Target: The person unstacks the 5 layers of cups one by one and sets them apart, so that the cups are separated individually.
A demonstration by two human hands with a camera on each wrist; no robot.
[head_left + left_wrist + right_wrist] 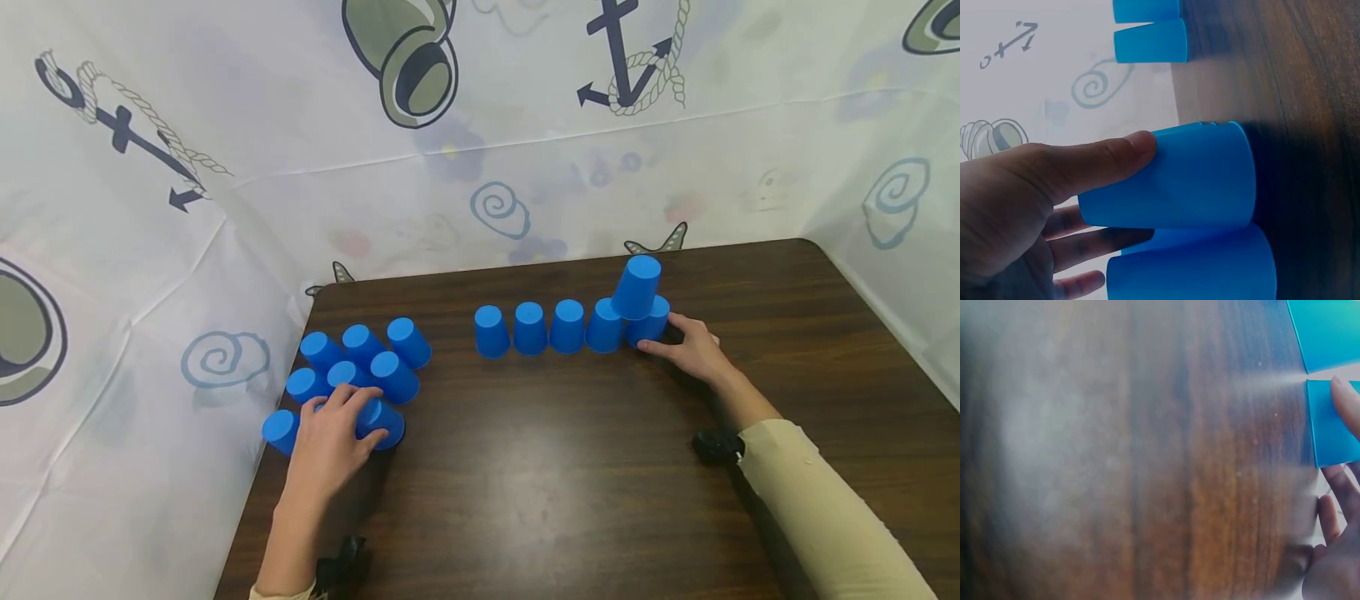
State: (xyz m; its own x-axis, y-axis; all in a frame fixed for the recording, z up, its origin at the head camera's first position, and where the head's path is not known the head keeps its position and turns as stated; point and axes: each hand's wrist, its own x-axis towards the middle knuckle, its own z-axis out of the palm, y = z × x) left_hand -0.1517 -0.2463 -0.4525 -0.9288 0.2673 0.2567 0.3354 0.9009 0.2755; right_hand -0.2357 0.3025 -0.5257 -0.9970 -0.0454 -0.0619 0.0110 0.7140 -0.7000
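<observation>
My left hand [327, 442] grips an upside-down blue cup [386, 423] at the near right of a cluster of several such cups. In the left wrist view, the thumb lies along the side of that gripped cup [1191, 178], the other fingers partly hidden behind it. My right hand [693, 350] holds the rightmost cup [651, 323] of a row, thumb on its near side; in the right wrist view only part of this held cup [1329, 434] shows. A raised cup [637, 287] rests, upside down, across the row's two rightmost cups.
The row continues leftward with several upside-down cups, among them a left-end cup [491, 333]. Other clustered cups, such as a back cup [409, 342], stand close to the left edge of the brown table [540, 475]. A patterned white cloth [570, 192] hangs behind and beside it.
</observation>
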